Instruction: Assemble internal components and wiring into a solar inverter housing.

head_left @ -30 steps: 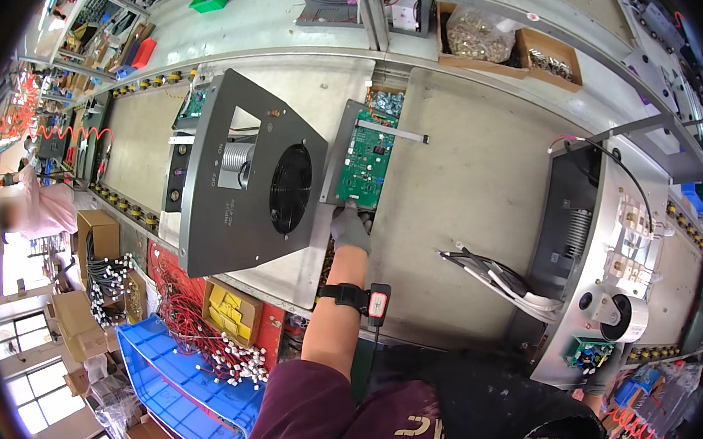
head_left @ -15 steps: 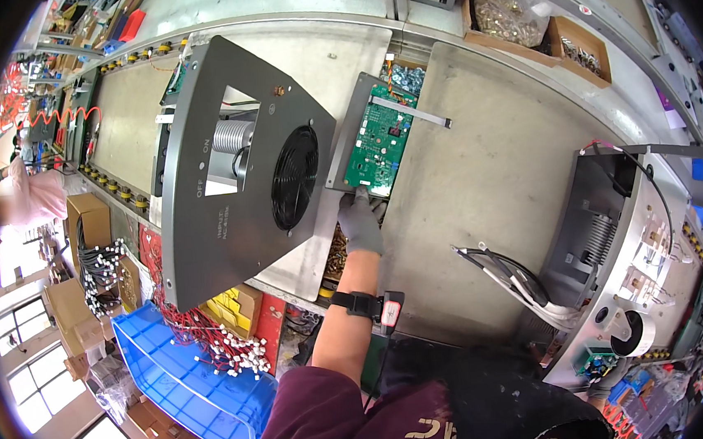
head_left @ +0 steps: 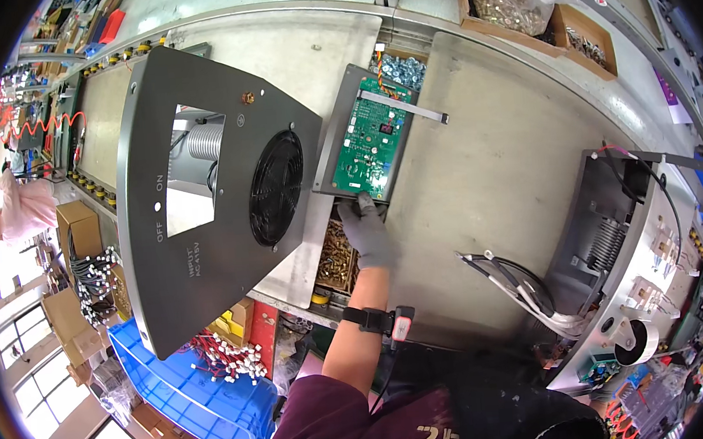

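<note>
Circuit board [head_left: 356, 149] was touched at near edge by left hand [head_left: 367, 233]; closure of fingers [head_left: 366, 205] couldn't be told. Fan panel [head_left: 235, 208] was seen left of board.

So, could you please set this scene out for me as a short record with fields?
Left hand: gloved, at the plate's near edge; grip unclear
Right hand: mostly hidden, lower right; grip unclear
Board: green, on the dark plate
Ribbon: pale, one end past the plate's edge
Left of board: dark panel with fan
Right of board: cables
Beside left hand: brass-coloured fasteners
</note>
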`<control>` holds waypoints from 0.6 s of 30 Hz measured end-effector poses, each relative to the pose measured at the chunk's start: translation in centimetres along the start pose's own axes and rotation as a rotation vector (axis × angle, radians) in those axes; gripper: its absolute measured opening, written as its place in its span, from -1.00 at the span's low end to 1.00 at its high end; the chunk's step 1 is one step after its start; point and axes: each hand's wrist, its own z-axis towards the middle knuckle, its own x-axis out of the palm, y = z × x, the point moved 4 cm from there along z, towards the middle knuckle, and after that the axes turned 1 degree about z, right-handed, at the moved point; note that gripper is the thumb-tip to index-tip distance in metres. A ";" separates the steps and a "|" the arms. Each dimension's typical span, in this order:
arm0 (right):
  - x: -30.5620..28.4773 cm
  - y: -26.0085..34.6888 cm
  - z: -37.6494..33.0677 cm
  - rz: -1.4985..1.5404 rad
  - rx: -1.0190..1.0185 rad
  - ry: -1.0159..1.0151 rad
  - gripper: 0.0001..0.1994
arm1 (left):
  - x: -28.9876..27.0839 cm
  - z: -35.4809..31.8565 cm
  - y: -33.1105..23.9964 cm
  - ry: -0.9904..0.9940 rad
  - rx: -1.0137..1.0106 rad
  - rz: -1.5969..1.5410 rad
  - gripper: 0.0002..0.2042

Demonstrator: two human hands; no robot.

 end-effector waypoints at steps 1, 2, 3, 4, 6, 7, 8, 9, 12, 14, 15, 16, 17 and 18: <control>0.0 0.2 0.4 -0.003 -0.002 0.002 -0.66 | 0.2 -0.3 0.3 -0.004 -0.125 -0.005 -0.56; 0.0 0.2 0.6 -0.004 -0.006 0.003 -0.66 | 0.4 -0.6 -0.1 0.006 -0.080 -0.013 -0.56; 0.0 0.3 0.8 -0.010 -0.010 0.008 -0.66 | 0.4 -0.9 -0.2 -0.019 -0.139 -0.023 -0.53; 0.0 0.3 1.0 -0.015 -0.014 0.010 -0.66 | 0.5 -1.1 -0.1 -0.027 -0.227 -0.027 -0.50; 0.0 0.2 1.4 -0.025 -0.016 0.009 -0.65 | 0.1 -0.7 -1.0 -0.034 -0.210 -0.037 -0.50; -0.2 0.3 1.7 -0.023 -0.023 0.012 -0.65 | 0.1 -0.2 -1.5 0.045 -0.224 -0.087 -0.52; -0.2 0.1 1.8 -0.017 -0.022 0.014 -0.65 | 0.0 0.1 -2.0 0.113 -0.224 -0.136 -0.54; -0.4 0.0 2.1 -0.012 -0.022 0.014 -0.65 | -0.3 0.1 -2.2 0.140 -0.225 -0.113 -0.60; -0.9 -0.7 2.2 -0.001 -0.007 0.012 -0.64 | -1.0 0.0 -3.7 0.232 -0.063 -0.021 -0.66; -1.4 -1.2 1.9 0.003 0.001 0.017 -0.64 | -1.2 -0.4 -4.8 0.239 0.033 -0.028 -0.71; -1.6 -1.5 1.5 0.004 0.008 0.018 -0.64 | -1.3 -0.9 -5.2 0.210 0.069 0.024 -0.72; -1.9 -1.7 1.3 0.004 0.005 0.030 -0.64 | -1.2 -1.5 -5.5 0.185 0.092 0.073 -0.73; -2.0 -2.0 1.0 0.008 0.004 0.034 -0.63 | -0.7 -2.0 -6.2 0.244 0.161 0.075 -0.74; -2.3 -2.2 0.8 0.015 0.001 0.034 -0.63 | -0.1 -2.8 -6.5 0.260 0.189 0.070 -0.74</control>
